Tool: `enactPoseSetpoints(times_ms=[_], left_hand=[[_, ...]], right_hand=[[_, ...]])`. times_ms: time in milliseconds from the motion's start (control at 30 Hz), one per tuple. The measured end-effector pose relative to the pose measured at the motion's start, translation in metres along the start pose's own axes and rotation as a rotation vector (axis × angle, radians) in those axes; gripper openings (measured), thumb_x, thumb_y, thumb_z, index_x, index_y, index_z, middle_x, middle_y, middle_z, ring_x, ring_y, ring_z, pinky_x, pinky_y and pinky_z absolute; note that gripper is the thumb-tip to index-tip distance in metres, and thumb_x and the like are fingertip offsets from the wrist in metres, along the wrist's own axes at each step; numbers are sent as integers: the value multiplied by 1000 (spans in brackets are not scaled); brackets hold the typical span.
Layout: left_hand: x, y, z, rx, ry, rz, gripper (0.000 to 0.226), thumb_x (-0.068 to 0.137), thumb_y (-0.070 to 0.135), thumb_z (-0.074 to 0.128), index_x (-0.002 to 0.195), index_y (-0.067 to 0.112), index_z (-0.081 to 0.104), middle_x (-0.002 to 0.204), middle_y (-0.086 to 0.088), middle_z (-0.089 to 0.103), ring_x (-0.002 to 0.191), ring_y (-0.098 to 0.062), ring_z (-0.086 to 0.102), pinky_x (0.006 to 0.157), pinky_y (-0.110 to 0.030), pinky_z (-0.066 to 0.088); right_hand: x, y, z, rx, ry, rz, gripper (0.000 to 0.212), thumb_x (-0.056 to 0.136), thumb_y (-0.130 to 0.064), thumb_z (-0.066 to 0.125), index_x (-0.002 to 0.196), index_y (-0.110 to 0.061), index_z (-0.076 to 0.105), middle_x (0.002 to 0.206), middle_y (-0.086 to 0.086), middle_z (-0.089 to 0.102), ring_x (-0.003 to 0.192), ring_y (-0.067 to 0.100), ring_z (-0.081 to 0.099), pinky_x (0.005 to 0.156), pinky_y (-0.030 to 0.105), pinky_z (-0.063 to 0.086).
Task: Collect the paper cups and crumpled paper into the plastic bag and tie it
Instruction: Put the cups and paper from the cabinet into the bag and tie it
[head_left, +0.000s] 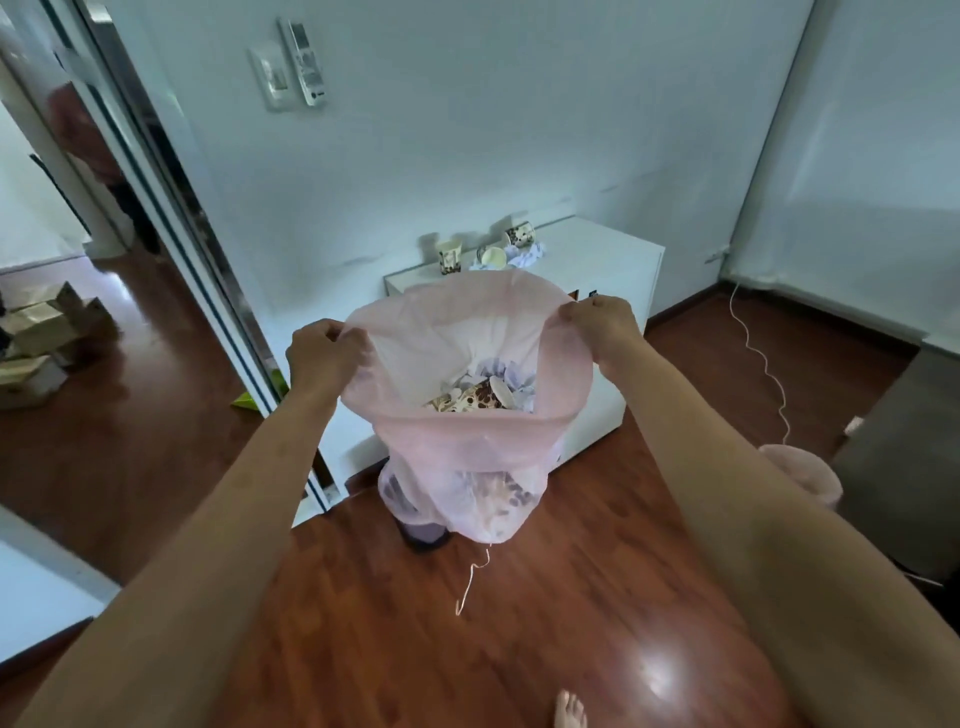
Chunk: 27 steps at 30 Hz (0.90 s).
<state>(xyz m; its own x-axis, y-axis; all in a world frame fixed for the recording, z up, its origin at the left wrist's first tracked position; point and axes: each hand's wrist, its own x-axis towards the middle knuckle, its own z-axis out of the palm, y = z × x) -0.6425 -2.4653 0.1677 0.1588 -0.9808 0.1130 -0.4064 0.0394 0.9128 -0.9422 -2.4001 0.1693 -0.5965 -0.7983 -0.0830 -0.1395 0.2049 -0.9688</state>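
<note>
Right now our left-hand fingers (340, 338) are curled tight & pinch the rim of the thin translucent pink plastic bag (467, 452) on its left side. Our right-hand fingers (574, 312) are curled the same way, pinching the rim on the opposite side. Between the 2 grips the bag mouth is stretched wide, hanging in the air in front of us. The left hand (324, 356) & right hand (602, 322) sit at about chest level w/ both bare forearms reaching fwd.

Inside the bag, at the bottom, we see brown-spotted paper cups (480, 397), a plain white cup & bits of crumpled white paper (511, 376). The bag's lower part sags down close to the floor, contents showing thru the plastic.

Behind the bag stands a low white cabinet worktop (608, 249) against the wall. On it: an upright patterned paper cup (449, 257), a white cup lying on its side (493, 257), another patterned cup tipped over (519, 235) & a wad of crumpled paper (532, 254) just beside them.

Below the bag a small dark bin (423, 535) is partly hidden behind it. Reddish-brown wooden floor (519, 649) w/ a thin white cord (470, 582) lying on it; a bare foot (570, 712) shows at the bottom edge. A pink-lined round bin (802, 467) sits off to the right, cardboard boxes (41, 332) far left.
</note>
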Motion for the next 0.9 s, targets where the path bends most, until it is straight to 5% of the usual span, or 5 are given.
enactPoseSetpoints(times_ms=[400, 567, 700, 900], left_hand=[[189, 73, 105, -16, 158, 57, 15, 83, 17, 63, 88, 6, 71, 81, -4, 69, 72, -20, 62, 59, -21, 45], [264, 64, 134, -44, 267, 32, 10, 86, 17, 62, 91, 11, 68, 75, 3, 62, 72, -17, 58, 61, -20, 42], [318, 28, 168, -32, 210, -57, 13, 83, 17, 63, 93, 12, 69, 84, -5, 68, 80, -24, 64, 75, -31, 57], [367, -21, 207, -175, 153, -191, 14, 86, 11, 62, 96, 5, 69, 93, -17, 71, 78, -24, 67, 56, -32, 60]], right_hand=[[238, -81, 48, 3, -99, -111, 5, 80, -15, 60, 77, -12, 57, 77, 8, 52, 73, 21, 48, 64, 31, 38], [325, -96, 93, 9, -106, -136, 24, 79, -16, 62, 59, -18, 49, 68, -1, 53, 73, 22, 53, 70, 32, 43], [387, -68, 131, -121, -167, -109, 19, 81, -13, 62, 65, -13, 52, 72, 8, 51, 71, 18, 50, 64, 31, 41], [455, -27, 170, -240, -342, 1, 12, 84, -22, 65, 78, -12, 64, 81, 5, 61, 77, 21, 58, 66, 29, 46]])
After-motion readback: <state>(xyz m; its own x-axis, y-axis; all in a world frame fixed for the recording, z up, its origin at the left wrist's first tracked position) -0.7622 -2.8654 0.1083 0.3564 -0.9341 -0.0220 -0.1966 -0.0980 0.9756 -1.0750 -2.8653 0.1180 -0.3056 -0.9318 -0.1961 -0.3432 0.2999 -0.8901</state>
